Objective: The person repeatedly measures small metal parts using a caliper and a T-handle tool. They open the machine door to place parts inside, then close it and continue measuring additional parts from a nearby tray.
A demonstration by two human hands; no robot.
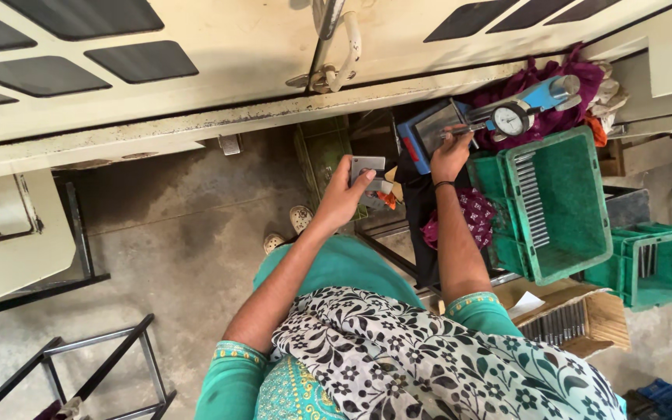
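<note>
The left hand point(345, 190) was raised in front of the body, its fingers curled round a small grey metal block point(368, 167) with the thumb across the face; what lay under the block was hard to make out, only a scrap of orange showing beside it; the right hand point(450, 154) was closed in a pinch on a thin metal pin point(460, 132), whose tip rested at the near edge of a blue-framed gauge stand point(429, 132); a dial gauge point(510, 120) with a white face sat just beside that hand, its blue arm running up to the right over a heap of purple cloth point(554, 117); a green crate point(565, 206) stood to the right, a row of metal pins along its inner left wall; a second green crate point(659, 264) was cut off at the right edge; a cardboard box of pins point(577, 319) lay partly hidden behind the right sleeve
</note>
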